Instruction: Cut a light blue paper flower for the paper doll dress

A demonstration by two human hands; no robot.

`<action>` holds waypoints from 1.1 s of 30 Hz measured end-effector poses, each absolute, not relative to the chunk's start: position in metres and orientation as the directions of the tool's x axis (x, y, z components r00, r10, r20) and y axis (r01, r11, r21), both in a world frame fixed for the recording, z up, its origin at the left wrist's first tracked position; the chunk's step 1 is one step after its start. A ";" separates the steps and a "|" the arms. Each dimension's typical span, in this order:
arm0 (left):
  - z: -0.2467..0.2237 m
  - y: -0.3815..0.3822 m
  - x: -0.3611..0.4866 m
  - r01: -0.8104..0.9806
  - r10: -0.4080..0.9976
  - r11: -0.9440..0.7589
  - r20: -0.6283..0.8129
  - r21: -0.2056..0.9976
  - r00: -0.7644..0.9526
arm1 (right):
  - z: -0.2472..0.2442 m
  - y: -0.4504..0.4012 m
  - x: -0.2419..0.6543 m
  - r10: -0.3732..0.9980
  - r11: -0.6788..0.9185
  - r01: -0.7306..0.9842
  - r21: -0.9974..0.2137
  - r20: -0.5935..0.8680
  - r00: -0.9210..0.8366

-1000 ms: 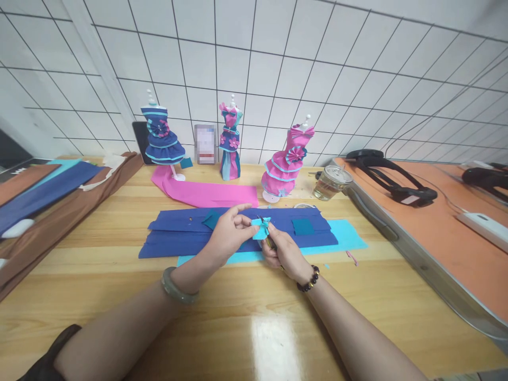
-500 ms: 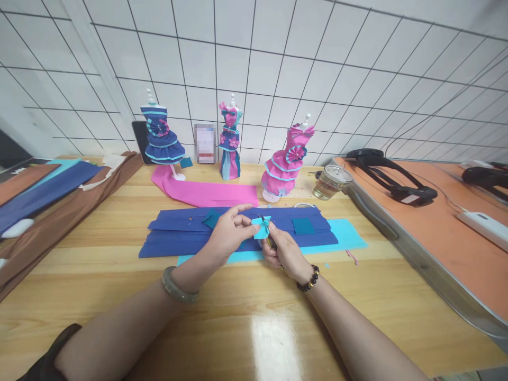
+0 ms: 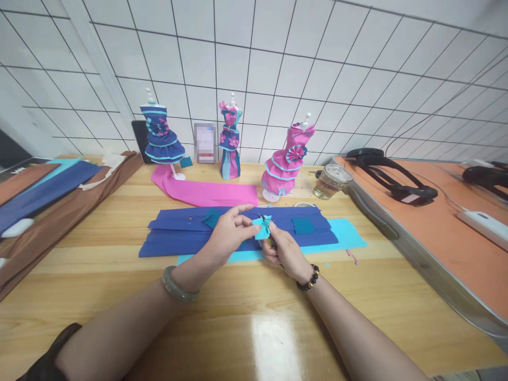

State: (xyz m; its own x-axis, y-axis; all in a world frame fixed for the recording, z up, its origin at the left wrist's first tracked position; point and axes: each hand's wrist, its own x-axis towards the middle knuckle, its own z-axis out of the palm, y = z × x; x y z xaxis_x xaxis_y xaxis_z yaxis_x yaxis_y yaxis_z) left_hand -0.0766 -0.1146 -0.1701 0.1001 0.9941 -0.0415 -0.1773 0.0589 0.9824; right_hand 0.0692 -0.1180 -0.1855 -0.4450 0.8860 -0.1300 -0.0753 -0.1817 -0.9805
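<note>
Between thumb and fingers, my left hand (image 3: 233,228) pinches a small turquoise piece of crepe paper (image 3: 262,229), with the index finger stretched out above. My right hand (image 3: 288,253) is closed round small scissors (image 3: 271,242); their dark tips poke out at the paper's top edge, and most of the handle is hidden by my fingers. Both hands are held over dark blue crepe paper strips (image 3: 170,241), which lie on a light turquoise sheet (image 3: 349,234). A teal square (image 3: 304,226) rests on the blue to the right, and another teal piece (image 3: 211,218) is partly behind my left hand.
Three small mannequins in paper dresses stand at the back: blue (image 3: 164,145), multicoloured (image 3: 230,140) and pink (image 3: 283,166). A pink paper strip (image 3: 214,194), a lidded glass (image 3: 332,181) and a phone (image 3: 205,143) are nearby. Black headgear (image 3: 397,182) lies on the orange surface at right.
Hardly anything differs. The turquoise piece has shifted very slightly in my fingers; both hands stay in the same place.
</note>
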 end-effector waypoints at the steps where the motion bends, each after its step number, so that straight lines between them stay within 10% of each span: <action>1: -0.171 -0.115 -0.077 -0.175 0.994 0.059 -0.042 0.983 0.098 | -0.186 -0.118 0.070 0.884 -0.183 -0.073 -0.980 -0.132 -0.449; 33: -0.173 -0.117 -0.074 -0.206 0.991 0.100 -0.079 0.973 0.109 | -0.186 -0.118 0.069 0.897 -0.164 -0.059 -0.985 -0.124 -0.425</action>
State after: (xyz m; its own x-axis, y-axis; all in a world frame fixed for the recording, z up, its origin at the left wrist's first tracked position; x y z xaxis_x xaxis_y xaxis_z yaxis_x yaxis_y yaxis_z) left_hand -0.0738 -0.1172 -0.1735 0.1088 0.9909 -0.0791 -0.2058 0.1003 0.9734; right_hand 0.0692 -0.1176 -0.1864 -0.4246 0.8969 -0.1236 -0.0594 -0.1638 -0.9847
